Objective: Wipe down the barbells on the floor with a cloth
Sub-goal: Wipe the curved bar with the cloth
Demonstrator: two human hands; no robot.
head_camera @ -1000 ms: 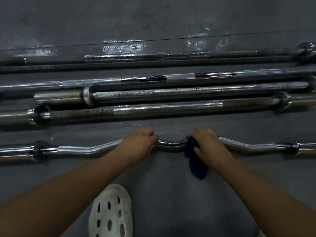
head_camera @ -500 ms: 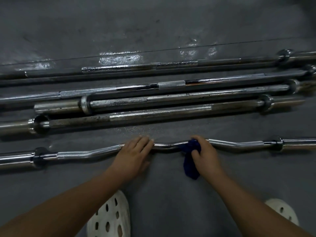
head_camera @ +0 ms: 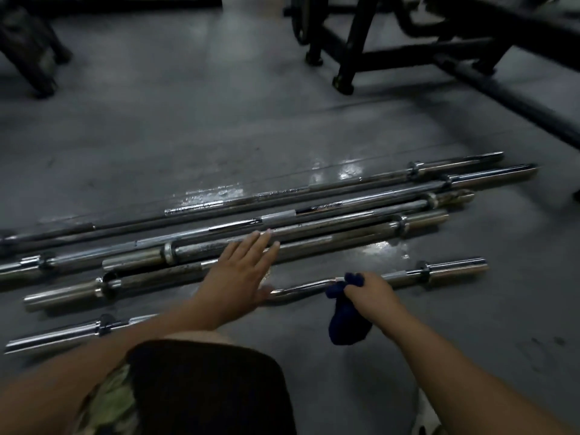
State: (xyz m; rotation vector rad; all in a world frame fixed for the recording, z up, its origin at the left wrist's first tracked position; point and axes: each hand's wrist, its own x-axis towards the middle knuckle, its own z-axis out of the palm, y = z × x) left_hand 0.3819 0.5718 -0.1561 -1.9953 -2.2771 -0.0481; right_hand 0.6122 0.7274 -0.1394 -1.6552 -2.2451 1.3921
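Several steel barbells lie side by side on the grey floor; the nearest is a chrome curl bar (head_camera: 408, 274) with a wavy middle. My right hand (head_camera: 368, 291) is shut on a dark blue cloth (head_camera: 346, 321), pressing its top against the curl bar right of the bend while the rest hangs down. My left hand (head_camera: 243, 270) is open with fingers spread, lifted off the curl bar, its fingertips over a straight rusty barbell (head_camera: 361, 229). Beyond lie a further straight bar (head_camera: 314, 211) and a thin dark bar (head_camera: 282, 194).
Black gym machine frames (head_camera: 392, 54) stand at the back right, another dark frame (head_camera: 28, 51) at the back left. Wet shiny patches (head_camera: 216, 194) mark the floor near the bars. My knee in dark and camouflage fabric (head_camera: 201, 387) fills the bottom centre.
The view has tilted up, showing the machines. My left hand has let go of the curl bar and opened, moving forward over the straight bars. My right hand with the cloth has slid rightwards along the curl bar.
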